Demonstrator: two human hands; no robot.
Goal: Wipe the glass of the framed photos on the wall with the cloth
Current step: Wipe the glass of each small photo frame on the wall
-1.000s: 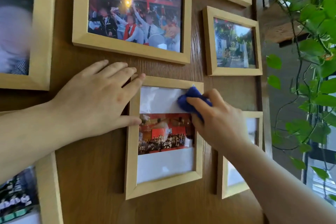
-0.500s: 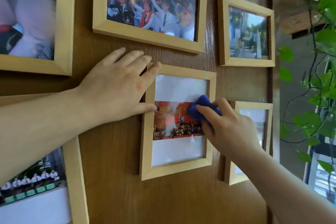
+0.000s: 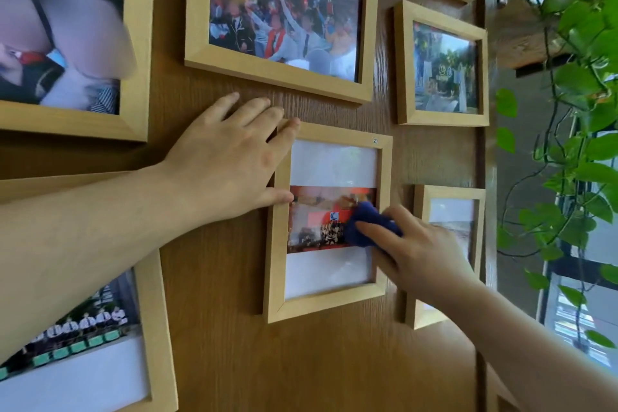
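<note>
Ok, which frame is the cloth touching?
The small upright centre frame; the blue cloth presses its glass while the left hand steadies its edge.

On the wooden wall (image 3: pixel 217 328), the centre frame (image 3: pixel 277 244) hangs below a wider frame (image 3: pixel 267 68). The left hand (image 3: pixel 220 164) lies flat at its upper left corner. The right hand (image 3: pixel 418 254) presses the cloth (image 3: pixel 364 221) on its glass, right of centre. The plant (image 3: pixel 575 110) hangs at far right.
</note>
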